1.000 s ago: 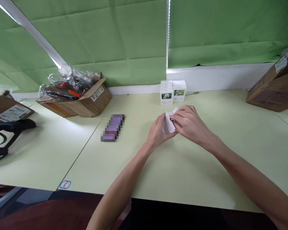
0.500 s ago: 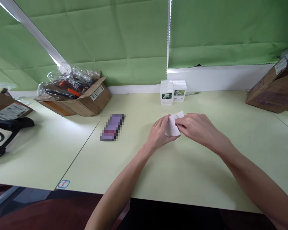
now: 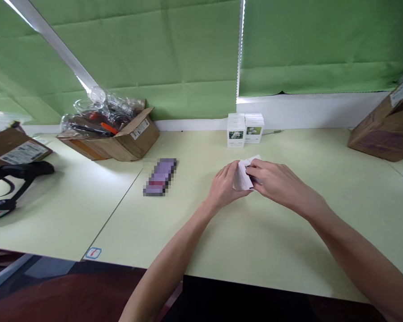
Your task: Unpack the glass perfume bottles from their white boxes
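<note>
Both my hands meet over the middle of the pale green table [image 3: 255, 241]. My left hand [image 3: 224, 185] is curled round a small white box [image 3: 242, 176], holding it from the left. From the right, my right hand [image 3: 278, 184] grips the same box, its fingertips pinched at the box's open flap. The box is tilted and partly hidden by my fingers. Behind them, near the wall, stand two small white boxes with flower pictures [image 3: 244, 129], side by side.
A pixelated purple object [image 3: 160, 176] lies left of my hands. An open cardboard box with plastic bags [image 3: 114, 134] sits at the back left. Another carton [image 3: 383, 129] is at the far right. A black handheld tool [image 3: 10, 179] and a labelled carton [image 3: 16, 150] lie at the left edge.
My hands with the white box have shifted slightly right and my right fingers have drawn back from covering the box, so more of its flap shows. The view has shifted slightly.
</note>
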A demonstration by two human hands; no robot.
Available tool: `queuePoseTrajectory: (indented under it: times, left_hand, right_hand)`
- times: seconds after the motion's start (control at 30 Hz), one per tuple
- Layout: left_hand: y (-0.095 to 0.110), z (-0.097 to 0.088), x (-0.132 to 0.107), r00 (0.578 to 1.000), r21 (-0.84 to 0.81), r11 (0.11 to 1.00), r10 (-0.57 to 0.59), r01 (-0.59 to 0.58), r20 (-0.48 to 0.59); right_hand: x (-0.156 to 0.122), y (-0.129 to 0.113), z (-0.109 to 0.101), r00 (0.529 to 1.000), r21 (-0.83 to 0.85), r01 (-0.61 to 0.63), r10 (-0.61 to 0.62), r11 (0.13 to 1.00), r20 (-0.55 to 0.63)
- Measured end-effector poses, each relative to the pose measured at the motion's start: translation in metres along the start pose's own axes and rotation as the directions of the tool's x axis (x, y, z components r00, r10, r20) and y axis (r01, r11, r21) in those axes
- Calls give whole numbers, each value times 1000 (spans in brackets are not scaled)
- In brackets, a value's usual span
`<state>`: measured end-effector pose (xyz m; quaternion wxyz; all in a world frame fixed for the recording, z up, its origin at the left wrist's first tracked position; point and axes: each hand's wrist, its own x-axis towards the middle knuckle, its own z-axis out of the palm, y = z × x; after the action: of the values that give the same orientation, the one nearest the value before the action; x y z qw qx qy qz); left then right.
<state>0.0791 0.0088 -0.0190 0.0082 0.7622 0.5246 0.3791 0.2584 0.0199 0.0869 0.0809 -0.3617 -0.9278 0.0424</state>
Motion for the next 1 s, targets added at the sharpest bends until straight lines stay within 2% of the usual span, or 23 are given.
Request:
queuePoseTrajectory:
  times: [0.13,0.33,0.47,0.73,0.87,1.0]
  left_hand:
    - [-2,1,0,999,-3,999,-41,41,-20]
    - [-2,0,0,1000,-48,999,-18,16,-25]
    - [-2,-1,0,998,-69,996,-54,53,-11]
    - [0,-2,0,998,-68,996,-61,63,25]
    - [-2,-1,0,997,-61,995,-78,78,2]
    - [0,-1,0,999,-50,998,-32,33,15]
  right_hand:
    - [4,-1,5,1000,-7,5,-5,1000,-24]
    - [5,-3,4,998,45,-61,60,997,24]
    - [6,-1,4,997,82,-49,54,995,-52]
    - [6,4,12,998,-90,-25,19,996,-64]
    - [8,5,14,995,-30,50,-52,998,-84]
    - [10,7,14,1000,46,22,-22,999,-20]
